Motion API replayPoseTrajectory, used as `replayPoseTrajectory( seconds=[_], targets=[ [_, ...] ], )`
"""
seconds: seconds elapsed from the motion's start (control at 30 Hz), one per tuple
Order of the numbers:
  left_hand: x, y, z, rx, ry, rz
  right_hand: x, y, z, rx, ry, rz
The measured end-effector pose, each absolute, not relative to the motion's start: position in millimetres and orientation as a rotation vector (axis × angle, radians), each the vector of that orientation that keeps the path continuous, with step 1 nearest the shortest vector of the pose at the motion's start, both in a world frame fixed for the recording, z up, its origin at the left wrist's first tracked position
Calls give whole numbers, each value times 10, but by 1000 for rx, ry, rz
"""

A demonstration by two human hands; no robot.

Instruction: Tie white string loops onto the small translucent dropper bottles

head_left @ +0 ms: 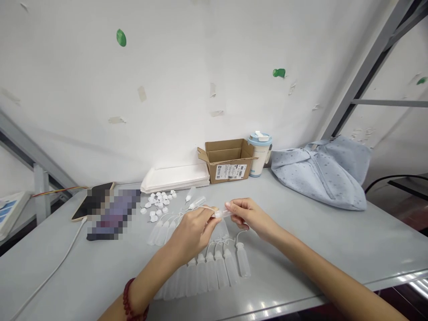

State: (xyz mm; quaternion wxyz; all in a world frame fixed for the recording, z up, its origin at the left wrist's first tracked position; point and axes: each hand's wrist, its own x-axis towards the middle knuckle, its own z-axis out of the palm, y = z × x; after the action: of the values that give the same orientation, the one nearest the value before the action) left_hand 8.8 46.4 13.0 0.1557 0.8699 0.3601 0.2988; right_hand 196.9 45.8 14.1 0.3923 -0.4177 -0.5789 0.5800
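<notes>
Between my two hands is a small translucent squeeze bottle (pixel 226 214), lying nearly sideways. My left hand (pixel 195 227) pinches its white cap end, where a thin tube sticks out. The fingers of my right hand (pixel 245 214) are closed round the other end of the bottle. Below my hands lies a row of similar bottles (pixel 211 273) with thin bent spouts, partly hidden by my left arm. More bottles (pixel 163 232) lie left of my left hand, and a couple lie beyond it. Small white caps (pixel 159 199) are scattered at the left.
At the back stand an open cardboard box (pixel 230 171), a lidded cup (pixel 259 156) and a stack of white sheets or trays (pixel 175 176). A blue cloth bag (pixel 321 174) lies right. Phones (pixel 95 200) and a white cable (pixel 63 254) are on the grey table (pixel 334 240) at left.
</notes>
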Motion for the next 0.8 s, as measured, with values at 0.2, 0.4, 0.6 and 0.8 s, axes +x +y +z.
replayPoseTrajectory(
  seconds=[0.2, 0.4, 0.6, 0.8],
  targets=[
    [109, 451, 313, 1929, 1058, 701, 1968, 438, 153, -1040, -1588, 1283],
    [81, 470, 379, 1642, 959, 518, 1957, 418, 131, -1027, -1645, 1206],
    [79, 470, 396, 1571, 988, 521, 1947, 402, 128, -1064, -1824, 905],
    [102, 426, 342, 1835, 1024, 598, 1944, 389, 137, -1110, -1778, 969]
  ],
)
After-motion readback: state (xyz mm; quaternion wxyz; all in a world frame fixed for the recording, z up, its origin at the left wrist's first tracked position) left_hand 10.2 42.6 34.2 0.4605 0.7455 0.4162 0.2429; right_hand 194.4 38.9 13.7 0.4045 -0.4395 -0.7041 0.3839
